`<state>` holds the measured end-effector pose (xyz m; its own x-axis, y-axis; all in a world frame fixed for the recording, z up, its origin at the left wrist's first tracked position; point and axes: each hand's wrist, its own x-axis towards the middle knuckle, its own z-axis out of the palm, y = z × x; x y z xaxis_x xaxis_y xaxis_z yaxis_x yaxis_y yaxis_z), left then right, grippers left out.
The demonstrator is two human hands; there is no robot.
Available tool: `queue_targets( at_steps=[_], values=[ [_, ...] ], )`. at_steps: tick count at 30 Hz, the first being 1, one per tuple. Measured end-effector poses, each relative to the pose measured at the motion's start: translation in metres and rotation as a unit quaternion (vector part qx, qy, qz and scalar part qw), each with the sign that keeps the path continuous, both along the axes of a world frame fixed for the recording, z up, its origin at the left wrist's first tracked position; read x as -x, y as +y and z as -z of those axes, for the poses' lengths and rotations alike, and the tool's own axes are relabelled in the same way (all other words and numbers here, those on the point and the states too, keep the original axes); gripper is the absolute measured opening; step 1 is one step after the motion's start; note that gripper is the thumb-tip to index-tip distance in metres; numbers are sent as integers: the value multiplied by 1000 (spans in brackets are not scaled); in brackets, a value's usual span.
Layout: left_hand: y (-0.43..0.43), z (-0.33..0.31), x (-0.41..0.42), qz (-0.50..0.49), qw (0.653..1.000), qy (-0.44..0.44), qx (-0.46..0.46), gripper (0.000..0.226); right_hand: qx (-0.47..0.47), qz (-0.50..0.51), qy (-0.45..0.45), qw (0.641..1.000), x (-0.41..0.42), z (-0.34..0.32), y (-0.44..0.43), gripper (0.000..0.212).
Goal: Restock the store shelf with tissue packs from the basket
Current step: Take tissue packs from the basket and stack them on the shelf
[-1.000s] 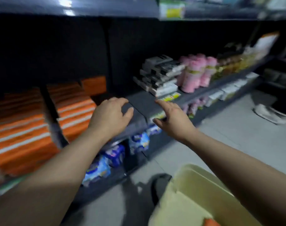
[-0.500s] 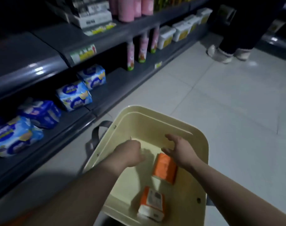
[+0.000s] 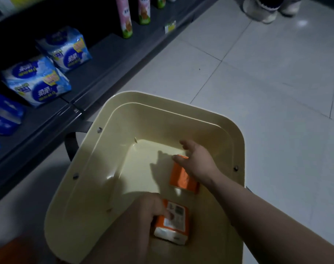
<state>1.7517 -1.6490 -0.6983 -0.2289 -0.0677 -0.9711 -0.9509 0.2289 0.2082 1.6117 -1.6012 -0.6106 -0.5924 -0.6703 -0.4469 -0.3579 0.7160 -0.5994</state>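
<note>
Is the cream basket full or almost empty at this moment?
Almost empty. Only two orange tissue packs lie in the basket: the near pack and the far pack. Most of its pale floor is bare.

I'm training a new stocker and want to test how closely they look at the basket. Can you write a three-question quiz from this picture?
1. How many orange tissue packs lie in the cream basket?
2. True or false: the left hand is on the near tissue pack, the one with a printed label facing up.
3. Where is the right hand? A) on the shelf B) spread open over the far tissue pack C) on the basket's dark handle

Key: 1. Two. 2. True; its fingers rest on that pack, though a full grip cannot be confirmed. 3. B.
</note>
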Motion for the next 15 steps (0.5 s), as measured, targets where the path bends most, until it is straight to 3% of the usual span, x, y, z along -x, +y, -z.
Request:
queue_targets(
  at_steps=[4, 8, 11, 15],
  values=[
    [-15, -14, 0, 18, 997, 62, 52, 59, -11, -1, 8, 1000, 1, -1, 2, 57],
    [-63, -55, -9, 84, 970, 130, 186, 53, -39, -6, 46, 998, 5, 6, 1, 55],
    [-94, -90, -20, 32, 944, 185, 273, 51, -80, -26, 67, 994, 3, 26, -3, 51],
    [-110, -118, -39, -71, 911, 266, 308, 43, -158, -59, 72, 983, 0, 66, -9, 52]
  ],
)
